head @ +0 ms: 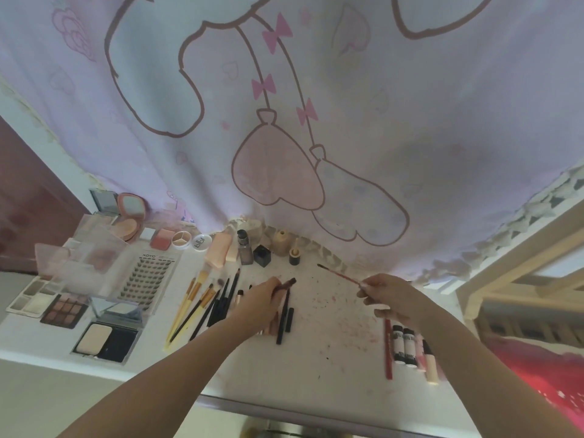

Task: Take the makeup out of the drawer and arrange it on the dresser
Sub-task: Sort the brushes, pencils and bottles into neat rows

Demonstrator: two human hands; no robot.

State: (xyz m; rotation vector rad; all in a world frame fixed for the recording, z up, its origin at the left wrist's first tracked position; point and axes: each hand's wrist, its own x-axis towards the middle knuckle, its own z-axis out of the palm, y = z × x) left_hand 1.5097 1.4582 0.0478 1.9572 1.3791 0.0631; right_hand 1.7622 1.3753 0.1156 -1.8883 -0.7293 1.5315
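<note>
Makeup is laid out on the white dresser top (pixel 322 352). My left hand (pixel 256 303) hovers over a row of dark pencils (pixel 286 320) and pinches a dark reddish-brown pencil (pixel 286 283) by its end. My right hand (pixel 387 295) holds a thin red pencil (pixel 338 274) raised above the surface, its tip pointing up-left. Yellow and black brushes (pixel 202 308) lie left of my left hand. Another red pencil (pixel 388 350) and several small tubes (pixel 407 344) lie under my right wrist.
Palettes and compacts (pixel 64 309) and a lash tray (pixel 151 279) fill the left side. Bottles and jars (pixel 245 248) stand along the back by a pink printed curtain (pixel 284 105). A wooden frame (pixel 521 279) is at right, and the dresser's front edge is below.
</note>
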